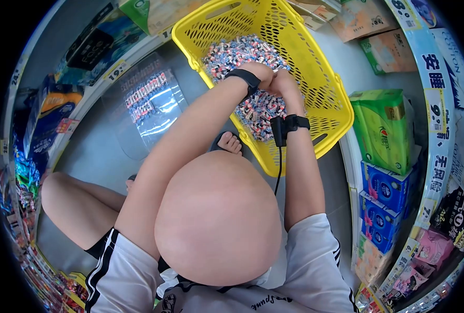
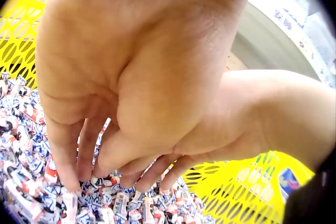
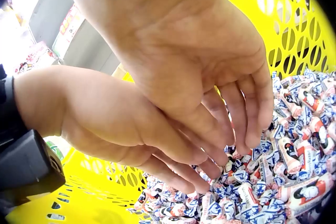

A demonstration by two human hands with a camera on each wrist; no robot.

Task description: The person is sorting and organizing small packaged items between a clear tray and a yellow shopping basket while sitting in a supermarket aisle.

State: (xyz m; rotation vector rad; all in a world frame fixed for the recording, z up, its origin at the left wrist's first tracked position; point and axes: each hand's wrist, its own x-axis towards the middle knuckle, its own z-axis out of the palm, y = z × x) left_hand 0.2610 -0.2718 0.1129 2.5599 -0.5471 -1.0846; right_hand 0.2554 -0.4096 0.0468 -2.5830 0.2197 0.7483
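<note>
A yellow plastic basket (image 1: 323, 78) holds a wide heap of wrapped candies (image 1: 260, 112) in white, blue and red twist wrappers. Both hands are down inside it, side by side and overlapping near the wrists. My left hand (image 2: 131, 71) points its fingers downward, fingertips at the top of the heap. Beside it, my right hand (image 3: 210, 56) also reaches down with loosely bent fingers, their tips among the candies. The candies (image 3: 299, 150) lie close around the fingertips in both wrist views. In the head view the fingers are mostly hidden behind the hands.
On the floor to the left lies a clear plastic container (image 1: 164, 112) with more wrapped candies. Shelves of tissue packs (image 1: 380, 130) run along the right, others along the left. A foot (image 1: 228, 142) stands close to the basket's near side.
</note>
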